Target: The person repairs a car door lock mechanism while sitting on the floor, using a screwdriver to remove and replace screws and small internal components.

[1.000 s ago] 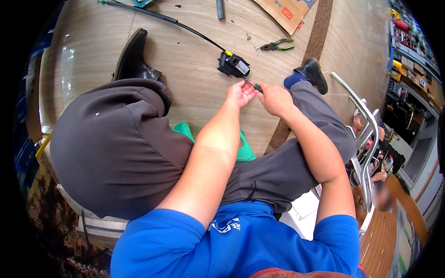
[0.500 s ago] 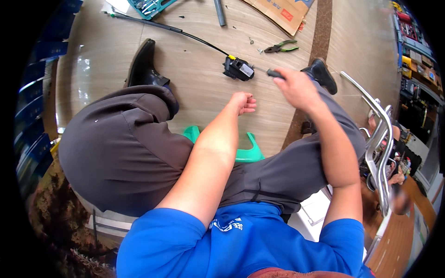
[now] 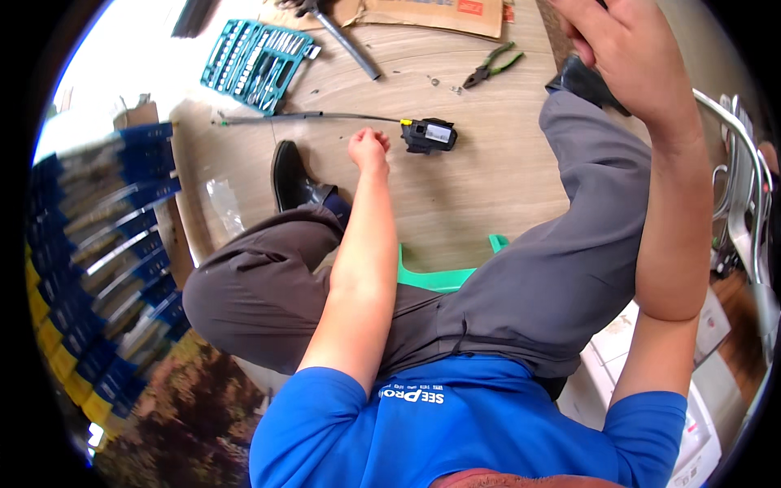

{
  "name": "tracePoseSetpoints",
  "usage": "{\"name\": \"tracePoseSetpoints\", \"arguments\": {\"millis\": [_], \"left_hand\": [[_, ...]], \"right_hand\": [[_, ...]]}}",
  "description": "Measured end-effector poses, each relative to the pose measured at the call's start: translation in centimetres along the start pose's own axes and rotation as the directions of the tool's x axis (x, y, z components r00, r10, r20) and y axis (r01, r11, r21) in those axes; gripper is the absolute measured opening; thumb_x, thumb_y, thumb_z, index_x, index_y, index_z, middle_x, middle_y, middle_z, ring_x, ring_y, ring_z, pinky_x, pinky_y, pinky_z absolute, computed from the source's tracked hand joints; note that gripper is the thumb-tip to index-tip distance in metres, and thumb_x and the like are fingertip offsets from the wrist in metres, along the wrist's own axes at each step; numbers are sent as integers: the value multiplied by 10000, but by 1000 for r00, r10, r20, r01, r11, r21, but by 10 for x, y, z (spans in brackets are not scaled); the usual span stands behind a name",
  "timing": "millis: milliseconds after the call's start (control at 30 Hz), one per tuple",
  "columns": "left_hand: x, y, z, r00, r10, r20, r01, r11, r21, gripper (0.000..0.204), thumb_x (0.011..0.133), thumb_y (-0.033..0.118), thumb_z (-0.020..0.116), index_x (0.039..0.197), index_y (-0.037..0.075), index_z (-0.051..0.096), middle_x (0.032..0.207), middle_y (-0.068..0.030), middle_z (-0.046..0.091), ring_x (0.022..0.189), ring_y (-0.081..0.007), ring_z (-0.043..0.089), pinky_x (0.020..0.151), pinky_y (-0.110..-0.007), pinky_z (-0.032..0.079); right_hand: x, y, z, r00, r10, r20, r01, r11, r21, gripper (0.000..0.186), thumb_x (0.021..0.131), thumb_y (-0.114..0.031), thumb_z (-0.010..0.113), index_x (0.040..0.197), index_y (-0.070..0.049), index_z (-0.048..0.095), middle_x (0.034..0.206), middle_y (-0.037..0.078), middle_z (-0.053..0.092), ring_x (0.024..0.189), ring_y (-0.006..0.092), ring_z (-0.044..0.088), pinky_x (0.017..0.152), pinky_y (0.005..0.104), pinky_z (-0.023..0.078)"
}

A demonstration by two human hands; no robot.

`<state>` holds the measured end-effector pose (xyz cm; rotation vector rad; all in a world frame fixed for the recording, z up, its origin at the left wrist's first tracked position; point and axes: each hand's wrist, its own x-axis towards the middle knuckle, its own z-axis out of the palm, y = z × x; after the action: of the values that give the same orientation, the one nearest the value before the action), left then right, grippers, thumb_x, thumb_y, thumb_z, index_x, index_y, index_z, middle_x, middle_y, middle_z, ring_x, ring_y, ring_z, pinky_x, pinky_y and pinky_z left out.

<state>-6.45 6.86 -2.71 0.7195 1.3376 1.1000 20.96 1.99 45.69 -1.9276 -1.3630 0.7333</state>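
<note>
On the floor in front of me lies a black boxy part with a pale label [image 3: 429, 135], with a yellow fitting at its left end. From there a thin black cable [image 3: 325, 115] stretches left along the floor. My left hand [image 3: 370, 150] hovers just left of the part, apart from it, its fingers curled closed. Whether something small sits in them is hidden. My right hand [image 3: 626, 61] is raised at the upper right, partly cut off by the frame edge. Its fingers are bent closed, and I cannot make out what is in them.
Green-handled pliers [image 3: 491, 67] lie beyond the part, beside tiny metal bits [image 3: 435, 81]. A teal socket set case [image 3: 256, 67] lies open at the far left, near a grey tube [image 3: 346, 42] and cardboard [image 3: 439, 15]. A green stool [image 3: 439, 280] shows between my legs; metal tubing [image 3: 736, 138] stands right.
My right hand has moved up and right, away from the black part; the screwdriver it held no longer shows. The view has shifted, and my left hand is now left of the part.
</note>
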Motion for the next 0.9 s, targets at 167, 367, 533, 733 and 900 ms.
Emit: {"name": "tracePoseSetpoints", "arguments": {"millis": [167, 367, 533, 733, 900], "left_hand": [[5, 47, 108, 977, -154, 144, 150, 988, 37, 139, 957, 124, 568, 1062, 34, 557, 809, -89, 653, 631, -169, 643, 507, -287, 530], [103, 51, 122, 908, -7, 419, -400, 284, 871, 237, 882, 67, 545, 1087, 35, 659, 1002, -194, 657, 932, -351, 669, 862, -407, 533], [92, 45, 179, 751, -178, 636, -660, -169, 732, 229, 896, 65, 505, 1057, 59, 666, 1168, -210, 595, 1058, -381, 629, 892, -454, 525], [92, 41, 188, 792, -244, 559, -610, -329, 721, 244, 922, 91, 471, 1046, 53, 677, 1174, -189, 634, 1063, -369, 644, 893, -453, 534], [95, 38, 184, 812, -213, 543, -584, -314, 749, 227, 899, 86, 507, 1023, 56, 694, 1104, -197, 672, 1024, -370, 660, 885, -446, 535]], "right_hand": [[-4, 35, -43, 899, -412, -148, 398, 910, -118, 237, 910, -106, 586, 1030, 87, 655, 737, 121, 672, 644, 145, 581, 633, 290, 467], [5, 64, -68, 920, -390, 49, 388, 921, 39, 236, 913, -114, 583, 1021, 80, 660, 728, 124, 664, 632, 155, 581, 626, 292, 467], [-7, 105, -87, 971, -207, 120, 211, 977, -21, 234, 912, -116, 582, 1012, 80, 660, 724, 131, 660, 629, 158, 579, 623, 297, 467], [-14, 116, -89, 982, -135, 132, 137, 991, -4, 232, 911, -119, 581, 1001, 80, 661, 720, 140, 654, 626, 161, 578, 619, 303, 467], [-11, 109, -85, 984, -129, 124, 130, 991, -2, 231, 911, -121, 581, 992, 80, 662, 716, 147, 650, 624, 163, 576, 616, 309, 467]]}}
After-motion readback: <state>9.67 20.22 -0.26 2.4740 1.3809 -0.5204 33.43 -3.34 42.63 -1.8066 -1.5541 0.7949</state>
